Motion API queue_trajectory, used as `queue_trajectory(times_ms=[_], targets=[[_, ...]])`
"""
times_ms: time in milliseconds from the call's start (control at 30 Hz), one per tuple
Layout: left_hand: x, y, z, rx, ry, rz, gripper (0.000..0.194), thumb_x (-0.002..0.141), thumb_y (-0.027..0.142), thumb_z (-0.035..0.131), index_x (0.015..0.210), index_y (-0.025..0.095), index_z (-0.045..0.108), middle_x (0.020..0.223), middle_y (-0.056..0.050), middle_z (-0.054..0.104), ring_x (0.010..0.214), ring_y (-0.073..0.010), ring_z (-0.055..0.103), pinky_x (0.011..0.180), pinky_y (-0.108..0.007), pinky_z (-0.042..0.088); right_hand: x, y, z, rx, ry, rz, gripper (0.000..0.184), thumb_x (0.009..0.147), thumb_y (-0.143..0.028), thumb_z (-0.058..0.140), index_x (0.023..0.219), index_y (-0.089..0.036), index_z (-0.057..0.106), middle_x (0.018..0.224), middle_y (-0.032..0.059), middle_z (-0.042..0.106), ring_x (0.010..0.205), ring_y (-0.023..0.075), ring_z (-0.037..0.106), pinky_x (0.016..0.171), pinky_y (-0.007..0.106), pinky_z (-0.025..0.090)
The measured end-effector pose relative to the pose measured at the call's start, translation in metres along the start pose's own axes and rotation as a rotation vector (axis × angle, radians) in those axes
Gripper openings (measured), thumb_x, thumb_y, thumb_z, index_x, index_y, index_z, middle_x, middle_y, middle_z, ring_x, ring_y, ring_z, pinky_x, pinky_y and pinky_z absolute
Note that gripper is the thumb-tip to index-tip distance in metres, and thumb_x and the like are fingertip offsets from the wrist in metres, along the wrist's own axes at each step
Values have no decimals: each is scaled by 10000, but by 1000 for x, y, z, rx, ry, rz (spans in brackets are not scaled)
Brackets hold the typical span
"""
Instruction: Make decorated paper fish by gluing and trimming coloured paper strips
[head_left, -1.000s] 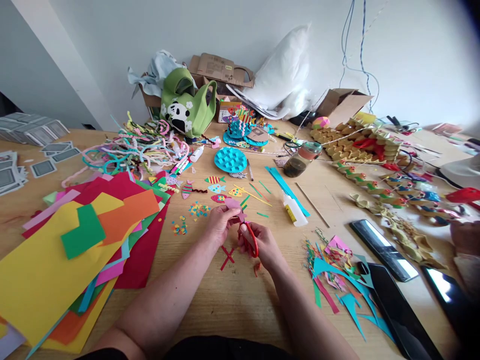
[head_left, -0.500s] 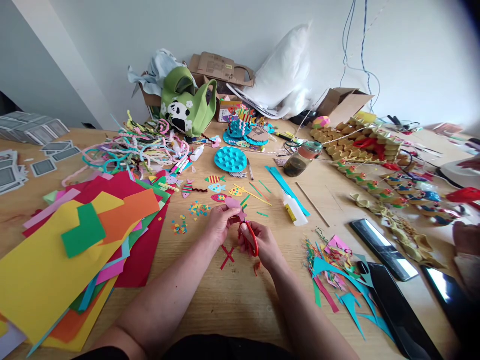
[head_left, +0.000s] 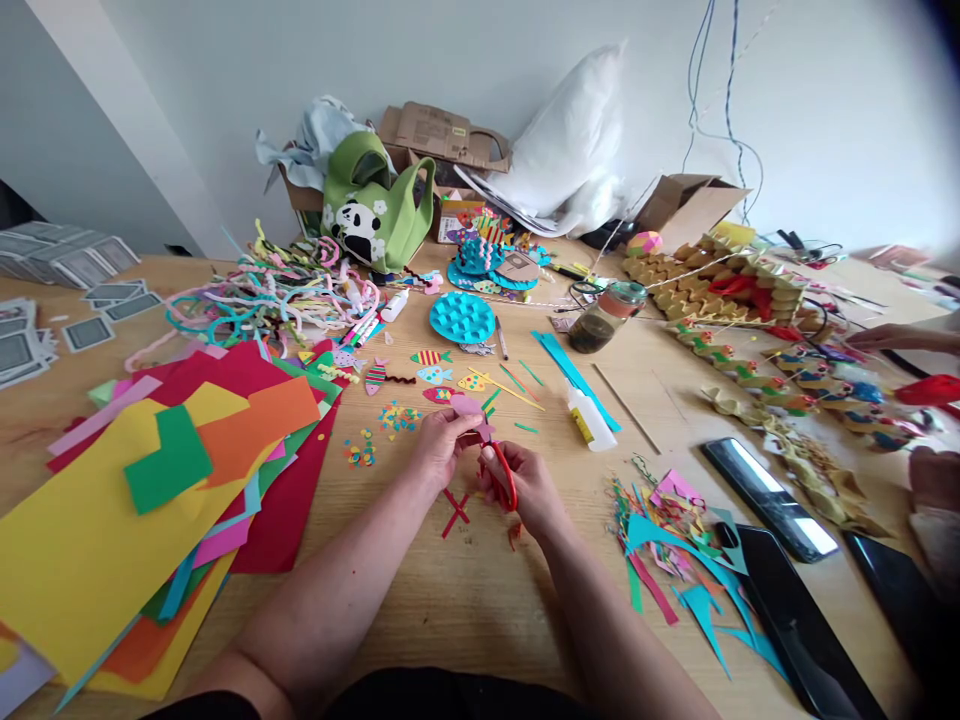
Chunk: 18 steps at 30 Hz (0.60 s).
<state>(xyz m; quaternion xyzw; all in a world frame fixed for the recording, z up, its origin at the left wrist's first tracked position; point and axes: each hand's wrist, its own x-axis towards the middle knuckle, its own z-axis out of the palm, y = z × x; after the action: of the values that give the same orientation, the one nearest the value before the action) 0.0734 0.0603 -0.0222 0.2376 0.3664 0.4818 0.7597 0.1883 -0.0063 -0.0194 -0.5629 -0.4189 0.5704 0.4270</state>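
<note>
My left hand (head_left: pixel 442 440) pinches a small mauve paper cutout (head_left: pixel 466 404) over the middle of the table. Red-handled scissors (head_left: pixel 508 482) are in my right hand (head_left: pixel 529 488), their blades up against the cutout's lower end. Just beyond my hands lie several paper fish, among them a blue one (head_left: pixel 434 376) and a striped one (head_left: pixel 430 357). Crossed red paper strips (head_left: pixel 455 512) rest below my left hand. Tiny coloured paper dots (head_left: pixel 399 418) are scattered to its left.
Coloured paper sheets (head_left: pixel 112 520) pile up at left. A glue bottle (head_left: pixel 591 420), paper scraps (head_left: pixel 675 550) and phones (head_left: pixel 769 500) lie at right. Farther back are a blue scalloped disc (head_left: pixel 462 317), a glass jar (head_left: pixel 606 318) and a green panda bag (head_left: pixel 379 215). Another person's hand (head_left: pixel 904 338) reaches in from the right.
My hands stay almost in place, with the scissors still at the mauve cutout. At the far right, another person's hand has come further into view over the table.
</note>
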Motion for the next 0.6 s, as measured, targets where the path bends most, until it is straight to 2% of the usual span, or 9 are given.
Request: queue_trajectory(times_ms=[600], targets=[[0, 1, 1, -4, 11, -9, 217, 489, 231, 799, 619, 130, 656, 602, -7, 640, 565, -117, 577, 599, -258, 454, -1, -5, 1, -46, 41, 21, 430, 667, -580, 691, 659, -196, 498, 493, -25, 569, 370, 113, 506, 336, 206, 289]])
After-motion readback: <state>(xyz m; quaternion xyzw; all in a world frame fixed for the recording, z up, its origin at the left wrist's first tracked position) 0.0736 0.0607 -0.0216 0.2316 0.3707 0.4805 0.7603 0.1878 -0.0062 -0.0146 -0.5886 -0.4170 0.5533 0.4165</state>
